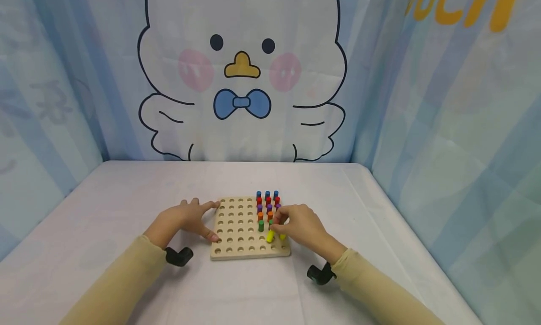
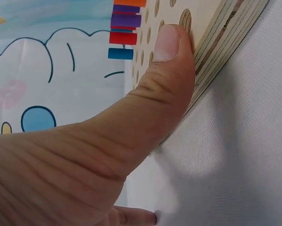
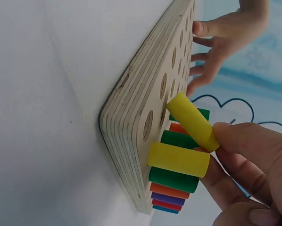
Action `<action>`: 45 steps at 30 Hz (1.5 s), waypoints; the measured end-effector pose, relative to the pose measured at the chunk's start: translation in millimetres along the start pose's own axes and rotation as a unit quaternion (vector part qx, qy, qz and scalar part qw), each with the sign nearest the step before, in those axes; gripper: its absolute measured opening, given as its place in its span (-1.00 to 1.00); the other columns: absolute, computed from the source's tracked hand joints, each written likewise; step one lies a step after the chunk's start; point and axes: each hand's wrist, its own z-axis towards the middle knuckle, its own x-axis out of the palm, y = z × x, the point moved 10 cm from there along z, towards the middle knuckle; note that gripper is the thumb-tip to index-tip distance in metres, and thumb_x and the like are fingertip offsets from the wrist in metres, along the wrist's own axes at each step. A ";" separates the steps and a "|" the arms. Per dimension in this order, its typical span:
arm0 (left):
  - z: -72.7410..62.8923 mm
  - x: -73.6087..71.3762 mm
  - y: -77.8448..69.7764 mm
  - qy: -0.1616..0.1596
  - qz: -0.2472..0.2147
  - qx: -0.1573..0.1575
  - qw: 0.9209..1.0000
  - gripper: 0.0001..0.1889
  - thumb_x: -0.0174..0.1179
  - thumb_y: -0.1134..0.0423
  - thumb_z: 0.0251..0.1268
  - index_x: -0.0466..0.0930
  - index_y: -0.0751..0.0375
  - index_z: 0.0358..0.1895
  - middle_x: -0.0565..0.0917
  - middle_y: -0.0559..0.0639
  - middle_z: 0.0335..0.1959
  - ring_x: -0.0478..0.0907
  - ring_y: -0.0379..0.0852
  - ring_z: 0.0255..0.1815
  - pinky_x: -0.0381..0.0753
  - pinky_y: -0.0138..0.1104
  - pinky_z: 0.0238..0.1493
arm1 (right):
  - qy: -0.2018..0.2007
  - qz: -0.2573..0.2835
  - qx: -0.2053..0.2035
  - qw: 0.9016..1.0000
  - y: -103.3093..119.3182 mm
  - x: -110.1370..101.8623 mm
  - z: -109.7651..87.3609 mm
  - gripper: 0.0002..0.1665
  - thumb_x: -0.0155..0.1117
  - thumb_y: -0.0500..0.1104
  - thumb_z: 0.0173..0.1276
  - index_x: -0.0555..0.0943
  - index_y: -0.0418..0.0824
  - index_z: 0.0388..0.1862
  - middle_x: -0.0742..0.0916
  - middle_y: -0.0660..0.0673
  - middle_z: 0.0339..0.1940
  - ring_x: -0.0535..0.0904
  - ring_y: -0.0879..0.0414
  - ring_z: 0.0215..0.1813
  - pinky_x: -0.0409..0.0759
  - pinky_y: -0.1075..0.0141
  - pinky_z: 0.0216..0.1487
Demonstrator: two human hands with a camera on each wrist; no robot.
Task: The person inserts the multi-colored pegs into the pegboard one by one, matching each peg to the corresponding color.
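A wooden pegboard (image 1: 241, 231) lies flat on the white table. Its right columns hold upright pegs (image 1: 268, 205) in blue, red, purple, orange and green. My right hand (image 1: 282, 224) pinches a yellow peg (image 3: 193, 120), tilted, with its tip at a hole near the board's front right. A second yellow peg (image 3: 178, 160) stands in the hole beside it. My left hand (image 1: 202, 220) lies with straight, spread fingers on the board's left edge, and its thumb (image 2: 165, 56) presses the plywood rim (image 2: 221, 44).
The table is covered in white cloth (image 1: 127, 207). A printed curtain with a cartoon duck (image 1: 241, 71) walls in the back and both sides. Most holes on the board's left half (image 1: 234, 217) are empty.
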 end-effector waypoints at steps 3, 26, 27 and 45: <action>0.4 0.1 0.0 -0.001 -0.002 0.000 1.000 0.22 0.49 -0.44 -0.10 0.12 -0.09 0.66 0.18 0.57 0.53 0.15 0.64 0.49 0.32 0.50 0.27 | -0.006 -0.013 -0.004 1.000 -0.6 -2.0 -0.7 -0.77 0.56 -0.03 0.28 0.64 0.06 -0.47 0.71 0.19 -0.43 0.50 0.22 -0.43 0.43 0.32 -0.39; 2.5 3.4 3.0 0.001 -0.004 0.000 1.000 0.24 0.47 -0.46 -0.12 0.11 -0.10 0.66 0.12 0.58 0.56 0.06 0.69 0.52 0.28 0.53 0.28 | -0.032 -0.068 -0.025 0.997 4.3 -5.4 -6.6 -0.77 0.44 0.11 0.39 0.71 0.08 -0.42 0.75 0.11 -0.30 0.43 0.18 -0.49 0.36 0.33 -0.50; 2.2 2.9 2.7 0.000 -0.001 0.000 1.000 0.23 0.47 -0.46 -0.12 0.11 -0.10 0.66 0.12 0.58 0.55 0.07 0.68 0.52 0.28 0.52 0.28 | -0.037 -0.069 -0.024 0.997 2.8 -6.8 -6.3 -0.78 0.43 0.10 0.40 0.71 0.07 -0.40 0.76 0.10 -0.26 0.44 0.19 -0.47 0.38 0.32 -0.48; 0.7 1.5 1.0 0.000 -0.001 0.005 1.000 0.21 0.47 -0.44 -0.08 0.11 -0.10 0.66 0.13 0.58 0.55 0.06 0.68 0.52 0.27 0.52 0.29 | 0.013 -0.107 0.094 0.990 -62.6 -16.3 5.3 -0.74 0.35 -0.15 0.33 0.69 -0.05 0.00 0.67 -0.15 0.06 0.58 0.04 -0.24 0.68 0.12 -0.14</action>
